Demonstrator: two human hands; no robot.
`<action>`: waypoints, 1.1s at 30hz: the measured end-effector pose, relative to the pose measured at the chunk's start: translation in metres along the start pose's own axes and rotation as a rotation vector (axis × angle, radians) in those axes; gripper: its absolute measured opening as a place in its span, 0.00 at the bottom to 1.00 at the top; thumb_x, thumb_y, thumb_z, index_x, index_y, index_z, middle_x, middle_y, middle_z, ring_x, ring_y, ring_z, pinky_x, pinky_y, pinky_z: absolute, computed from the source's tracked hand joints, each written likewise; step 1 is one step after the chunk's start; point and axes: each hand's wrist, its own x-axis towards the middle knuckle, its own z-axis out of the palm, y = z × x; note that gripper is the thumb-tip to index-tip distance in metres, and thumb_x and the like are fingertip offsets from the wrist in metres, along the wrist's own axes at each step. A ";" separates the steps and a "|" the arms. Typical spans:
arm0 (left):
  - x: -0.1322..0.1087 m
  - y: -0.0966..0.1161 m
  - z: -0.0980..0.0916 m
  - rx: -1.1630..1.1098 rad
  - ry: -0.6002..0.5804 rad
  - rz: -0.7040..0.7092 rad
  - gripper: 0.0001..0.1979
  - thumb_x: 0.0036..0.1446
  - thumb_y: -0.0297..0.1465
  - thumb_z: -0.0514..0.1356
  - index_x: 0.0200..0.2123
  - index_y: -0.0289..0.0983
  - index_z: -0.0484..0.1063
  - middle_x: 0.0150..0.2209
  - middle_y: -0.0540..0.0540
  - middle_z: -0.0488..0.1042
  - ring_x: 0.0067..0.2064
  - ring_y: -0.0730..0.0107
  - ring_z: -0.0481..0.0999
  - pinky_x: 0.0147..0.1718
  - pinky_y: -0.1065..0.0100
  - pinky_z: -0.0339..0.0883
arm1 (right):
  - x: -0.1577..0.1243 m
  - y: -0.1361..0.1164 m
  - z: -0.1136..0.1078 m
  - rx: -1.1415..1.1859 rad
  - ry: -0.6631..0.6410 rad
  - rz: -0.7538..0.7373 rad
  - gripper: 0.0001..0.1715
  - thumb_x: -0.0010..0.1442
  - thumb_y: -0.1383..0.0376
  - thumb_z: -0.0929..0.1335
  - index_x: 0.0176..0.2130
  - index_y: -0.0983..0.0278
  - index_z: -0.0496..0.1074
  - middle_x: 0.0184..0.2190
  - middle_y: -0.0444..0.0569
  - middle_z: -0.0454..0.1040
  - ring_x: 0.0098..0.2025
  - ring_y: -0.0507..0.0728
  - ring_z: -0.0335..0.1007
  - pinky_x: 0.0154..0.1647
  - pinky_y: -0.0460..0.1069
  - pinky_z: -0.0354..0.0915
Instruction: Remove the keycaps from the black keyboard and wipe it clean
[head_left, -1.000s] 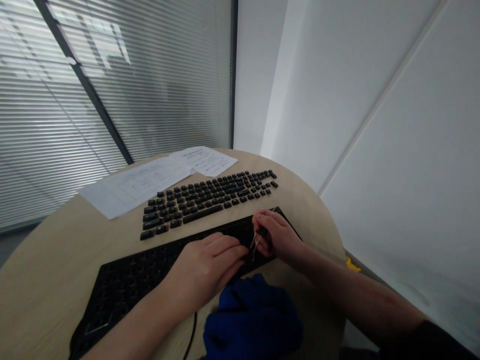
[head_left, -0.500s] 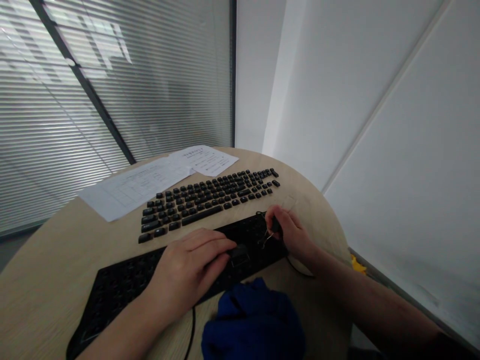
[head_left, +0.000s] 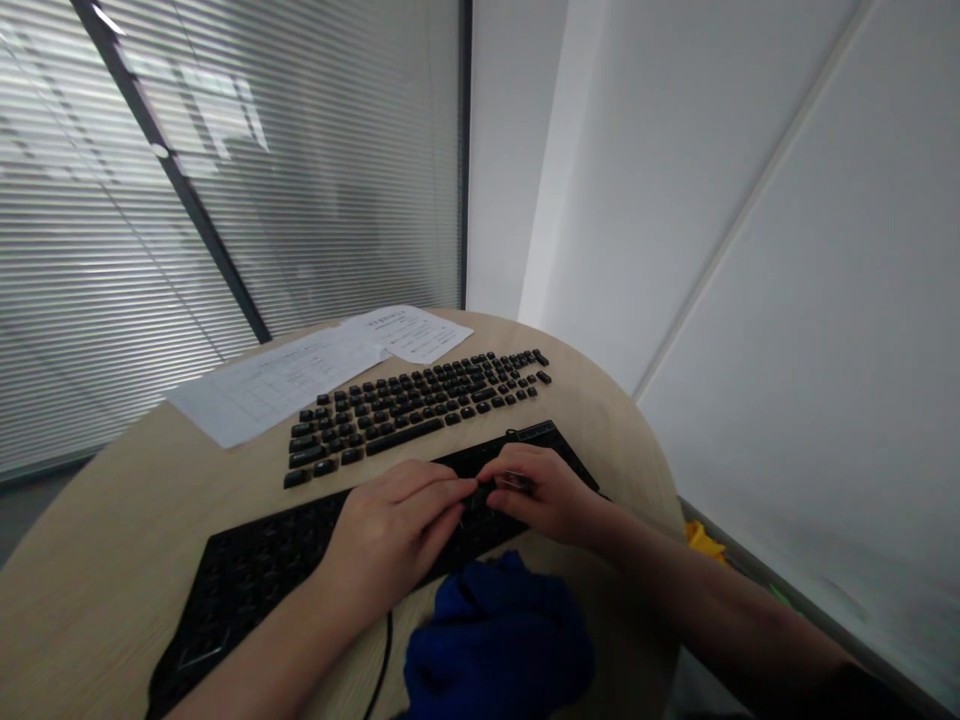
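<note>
A black keyboard [head_left: 262,545] with its keycaps off lies slantwise in front of me. Over its middle right, my left hand [head_left: 397,515] is closed at the fingertips on a small black keycap [head_left: 478,503], mostly hidden by fingers. My right hand [head_left: 544,490] meets it there, its fingertips close against the left ones and on the keycap. Tucked in the curled right fingers is a wire keycap puller [head_left: 514,481], only partly visible. Beyond the keyboard, loose black keycaps [head_left: 405,437] stand laid out in keyboard order, the long space bar among them.
Printed paper sheets [head_left: 277,385] lie at the back left of the round wooden table [head_left: 600,400]. A blue cloth [head_left: 499,640] is bunched at the near edge, beside a black cable [head_left: 386,655]. Something yellow [head_left: 703,540] is on the floor at right, by the white wall.
My right hand has moved left and turned, bringing its fingers from the keyboard's right part to my left fingertips. The puller's wires, visible before, are now mostly covered. My view shifted slightly.
</note>
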 end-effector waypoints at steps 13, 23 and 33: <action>-0.002 -0.006 0.000 0.054 -0.070 -0.054 0.11 0.69 0.27 0.56 0.47 0.36 0.79 0.40 0.43 0.82 0.39 0.62 0.83 0.38 0.63 0.79 | 0.014 0.046 -0.073 -0.215 0.081 0.233 0.10 0.62 0.59 0.73 0.41 0.60 0.81 0.29 0.44 0.77 0.29 0.53 0.68 0.31 0.47 0.62; -0.003 -0.010 0.000 -0.020 -0.107 -0.099 0.12 0.69 0.27 0.54 0.43 0.38 0.79 0.38 0.46 0.82 0.36 0.64 0.82 0.35 0.65 0.76 | 0.039 0.176 -0.146 -0.615 0.045 0.357 0.09 0.60 0.60 0.72 0.36 0.63 0.80 0.30 0.49 0.79 0.30 0.56 0.70 0.33 0.49 0.61; -0.009 -0.015 0.000 -0.123 -0.127 -0.123 0.11 0.70 0.28 0.55 0.47 0.39 0.78 0.40 0.46 0.81 0.39 0.68 0.81 0.37 0.68 0.75 | 0.022 0.195 -0.143 -0.608 -0.103 0.346 0.14 0.63 0.57 0.71 0.43 0.62 0.83 0.32 0.49 0.80 0.31 0.57 0.72 0.33 0.49 0.63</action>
